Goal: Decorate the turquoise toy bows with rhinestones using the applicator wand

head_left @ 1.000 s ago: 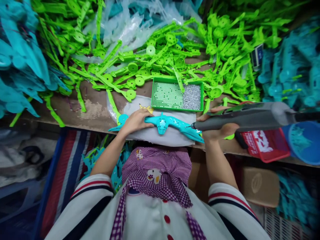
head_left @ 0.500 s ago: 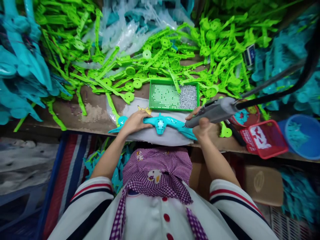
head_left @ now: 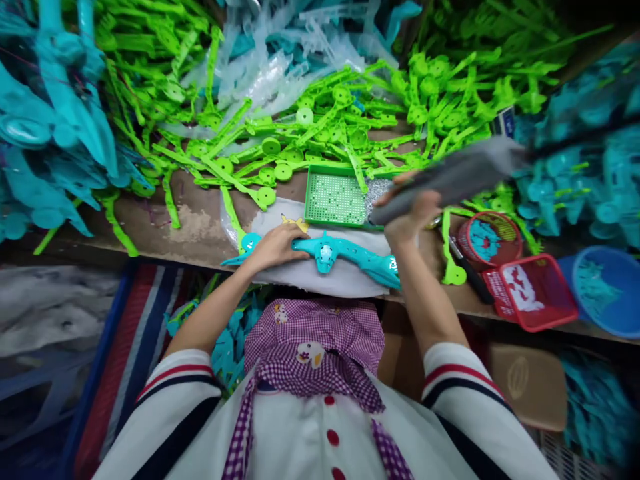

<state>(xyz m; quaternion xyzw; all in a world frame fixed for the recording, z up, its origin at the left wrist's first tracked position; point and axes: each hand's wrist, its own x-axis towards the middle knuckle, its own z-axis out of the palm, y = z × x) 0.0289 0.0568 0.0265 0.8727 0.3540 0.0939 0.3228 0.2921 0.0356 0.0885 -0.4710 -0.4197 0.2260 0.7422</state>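
Observation:
My left hand (head_left: 278,248) is closed on the left part of a long turquoise plastic piece (head_left: 350,252), which lies across a grey cloth (head_left: 345,283) at the bench edge. In my right hand (head_left: 415,217) is a grey electric screwdriver (head_left: 450,175), blurred by motion, with a dark cord trailing off to the right. Its tip is raised from the turquoise piece and near the green tray (head_left: 334,223). One side of that tray is a perforated grid; the other holds small silver screws (head_left: 375,190), partly covered by the screwdriver and hand.
Lime-green plastic parts (head_left: 345,120) pile up behind the tray. Turquoise parts are heaped left (head_left: 55,133) and right (head_left: 575,153). A red round basket (head_left: 515,250), a red box (head_left: 563,313) and a blue bowl (head_left: 620,317) stand on the right.
My right hand has lifted the screwdriver off the turquoise piece's right part, up towards the screws. My left hand keeps its hold. The whole view has shifted slightly.

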